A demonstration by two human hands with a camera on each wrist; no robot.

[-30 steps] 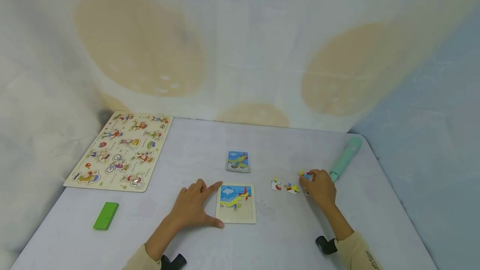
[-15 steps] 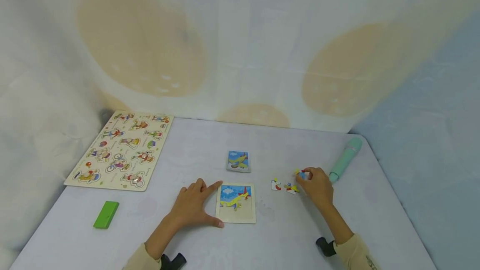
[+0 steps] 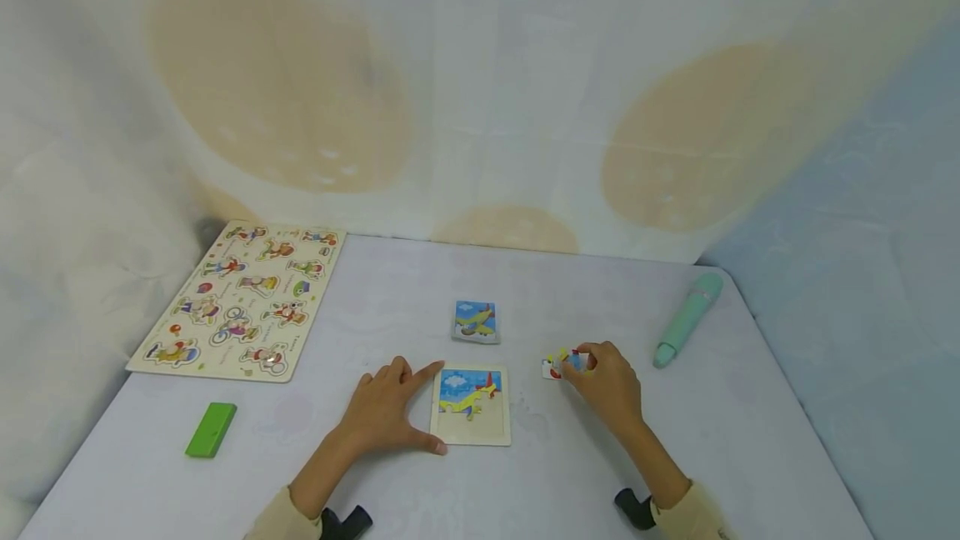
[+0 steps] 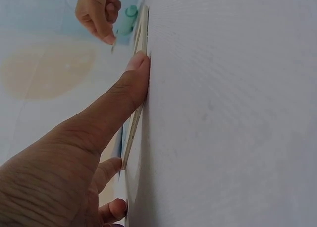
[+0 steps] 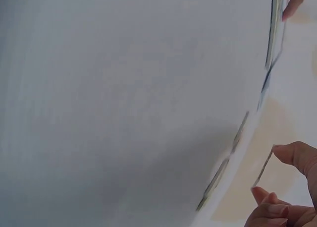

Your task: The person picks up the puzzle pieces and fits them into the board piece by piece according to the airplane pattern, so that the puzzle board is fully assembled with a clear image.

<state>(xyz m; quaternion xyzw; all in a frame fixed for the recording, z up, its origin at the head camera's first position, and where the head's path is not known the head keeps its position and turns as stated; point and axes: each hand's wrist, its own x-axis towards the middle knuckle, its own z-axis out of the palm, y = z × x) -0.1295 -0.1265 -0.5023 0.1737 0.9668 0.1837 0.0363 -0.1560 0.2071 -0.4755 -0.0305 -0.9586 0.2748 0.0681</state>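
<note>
My left hand [image 3: 382,411] lies at the left side of a small wooden puzzle board [image 3: 472,441], thumb and index finger spread straight to its two left corners. Part of an airplane picture [image 3: 468,390] fills the board's upper area; bare wood shows below. To the right, my right hand [image 3: 611,386] pinches a blue, yellow and red jigsaw piece [image 3: 576,360] between thumb and finger. The right wrist view shows this piece [image 5: 263,166] edge-on, held above the table. Under it lie loose jigsaw pieces [image 3: 550,369], partly covered by the held piece and hand.
Behind the board sits a small square airplane picture [image 3: 476,322]. A large picture puzzle board [image 3: 243,302] occupies the back left, with a green block [image 3: 212,430] in front of it. At the back right lies a mint-green cylinder [image 3: 687,319]. Cloth walls border the table.
My right hand has carried the pinched jigsaw piece leftward, away from the mint-green cylinder and over the loose pieces. My left hand and the board have stayed put.
</note>
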